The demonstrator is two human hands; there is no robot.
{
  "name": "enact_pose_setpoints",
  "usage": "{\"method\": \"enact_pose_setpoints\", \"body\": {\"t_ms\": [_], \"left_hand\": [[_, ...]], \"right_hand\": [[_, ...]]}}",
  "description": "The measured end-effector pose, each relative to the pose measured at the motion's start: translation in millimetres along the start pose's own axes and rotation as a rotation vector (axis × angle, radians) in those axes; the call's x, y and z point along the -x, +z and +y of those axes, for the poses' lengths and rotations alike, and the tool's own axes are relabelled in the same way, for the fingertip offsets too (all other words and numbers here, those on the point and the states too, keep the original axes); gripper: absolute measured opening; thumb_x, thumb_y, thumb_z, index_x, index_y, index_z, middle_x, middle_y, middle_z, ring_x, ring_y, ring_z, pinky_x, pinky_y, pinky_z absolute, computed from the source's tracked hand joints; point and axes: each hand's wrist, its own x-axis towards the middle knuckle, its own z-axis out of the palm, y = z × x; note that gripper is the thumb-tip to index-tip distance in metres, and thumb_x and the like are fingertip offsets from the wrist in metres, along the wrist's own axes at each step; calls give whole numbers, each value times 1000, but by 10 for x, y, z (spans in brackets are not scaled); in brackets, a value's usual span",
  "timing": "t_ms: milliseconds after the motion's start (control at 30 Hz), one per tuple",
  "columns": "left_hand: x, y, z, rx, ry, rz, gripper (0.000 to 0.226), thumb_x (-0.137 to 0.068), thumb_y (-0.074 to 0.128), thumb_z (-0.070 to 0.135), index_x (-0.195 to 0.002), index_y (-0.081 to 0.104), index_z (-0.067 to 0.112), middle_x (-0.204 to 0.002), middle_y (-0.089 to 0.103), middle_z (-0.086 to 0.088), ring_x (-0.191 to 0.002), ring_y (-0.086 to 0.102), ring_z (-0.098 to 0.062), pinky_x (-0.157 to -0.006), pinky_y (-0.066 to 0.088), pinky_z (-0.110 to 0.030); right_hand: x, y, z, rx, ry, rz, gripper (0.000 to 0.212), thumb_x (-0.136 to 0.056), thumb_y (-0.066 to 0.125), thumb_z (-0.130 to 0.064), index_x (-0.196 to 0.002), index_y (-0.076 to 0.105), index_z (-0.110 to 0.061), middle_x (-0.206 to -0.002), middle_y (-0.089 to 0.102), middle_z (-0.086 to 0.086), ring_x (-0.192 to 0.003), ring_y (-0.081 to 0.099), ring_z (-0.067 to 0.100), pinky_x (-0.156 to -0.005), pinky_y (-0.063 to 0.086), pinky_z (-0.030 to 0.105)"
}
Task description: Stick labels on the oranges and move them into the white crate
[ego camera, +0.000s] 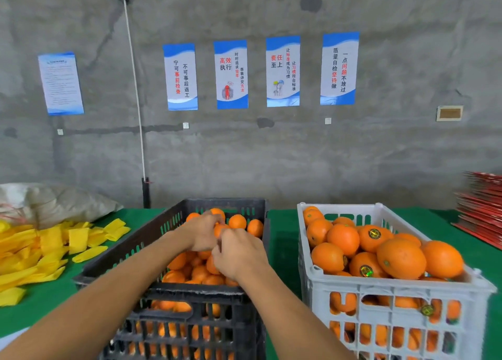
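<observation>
Both of my hands are over the black crate, which is full of unlabelled oranges. My left hand curls its fingers round an orange that shows only partly between the two hands. Just to its right, my right hand has its back to the camera and its fingertips meet the left hand's. They are hidden, so what they hold is unclear. No label is visible in either hand. The white crate stands to the right, heaped with oranges, some bearing round dark labels.
A green cloth covers the table. Yellow foam sleeves lie piled at the left, with a pale sack behind them. Red flat cartons are stacked at the far right. A grey wall with posters runs behind.
</observation>
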Motion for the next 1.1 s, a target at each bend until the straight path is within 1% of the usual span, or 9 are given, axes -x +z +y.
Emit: {"method": "enact_pose_setpoints", "body": {"t_ms": [167, 267, 333, 467, 600, 667, 767, 900, 1100], "left_hand": [[556, -80, 330, 173, 61, 306, 37, -81, 59, 36, -117, 57, 25, -115, 51, 0, -107, 61, -29, -94, 52, -41], [1021, -35, 471, 353, 60, 487, 54, -71, 57, 49, -119, 59, 25, -112, 43, 5, -93, 64, -24, -85, 55, -40], [1256, -68, 521, 431, 85, 624, 58, -68, 65, 58, -120, 58, 33, -112, 41, 13, -89, 63, -7, -79, 53, -25], [1649, -131, 763, 648, 262, 825, 56, -75, 77, 45, -125, 56, 37, -118, 48, 14, -81, 62, -1, -72, 48, -13], [1941, 214, 1040, 923, 413, 711, 60, -79, 82, 29, -133, 59, 26, -131, 62, 7, -112, 70, -22, -84, 63, -38], [2066, 519, 1062, 885, 444, 701, 59, -81, 85, 29, -134, 59, 31, -131, 62, 10, -110, 70, -22, -75, 64, -34], [2232, 1065, 1059, 813, 417, 590, 61, -81, 85, 37, -135, 56, 41, -130, 57, 17, -109, 67, -14, -75, 58, -23], [2411, 1768, 1063, 880, 210, 302, 60, -79, 83, 49, -131, 53, 53, -129, 56, 28, -115, 64, -8, -86, 62, -31], [2559, 2297, 1069, 1163, -87, 118, 40, -83, 67, 63, -120, 61, 49, -92, 68, 10, -58, 64, -7, -55, 51, -21]], "right_hand": [[56, -169, 64, -259, 218, 91, 66, -101, 31, -65, -132, 56, -13, -131, 60, 16, -120, 59, 38, -94, 49, 45], [210, -207, 60, -442, 117, 115, 49, -100, 51, -57, -119, 67, -15, -117, 69, 10, -109, 63, 30, -89, 51, 38], [385, -267, 38, -654, 34, 231, 38, -96, 63, -51, -119, 70, -21, -114, 71, -1, -103, 65, 15, -92, 53, 34], [872, -464, 23, -849, -136, 563, 31, -91, 75, -39, -119, 70, -25, -110, 66, -9, -95, 65, 5, -82, 54, 22], [1428, -466, 161, -810, -262, 690, 24, -93, 72, -35, -110, 73, -19, -105, 66, -6, -90, 65, 18, -78, 55, 30], [1677, -307, 308, -825, -277, 653, 16, -96, 70, -30, -105, 75, -18, -103, 67, -5, -88, 65, 20, -75, 56, 35], [2006, 67, 581, -871, -189, 496, 7, -98, 69, -22, -94, 75, -21, -94, 69, -6, -85, 68, 20, -72, 58, 44], [2411, 676, 980, -814, -6, 222, 10, -97, 69, -22, -88, 75, -24, -85, 72, -6, -80, 70, 19, -75, 57, 51], [2694, 1220, 1288, -627, -70, -56, 11, -100, 65, -28, -98, 74, -33, -97, 71, -15, -92, 68, 11, -83, 54, 38]]}}
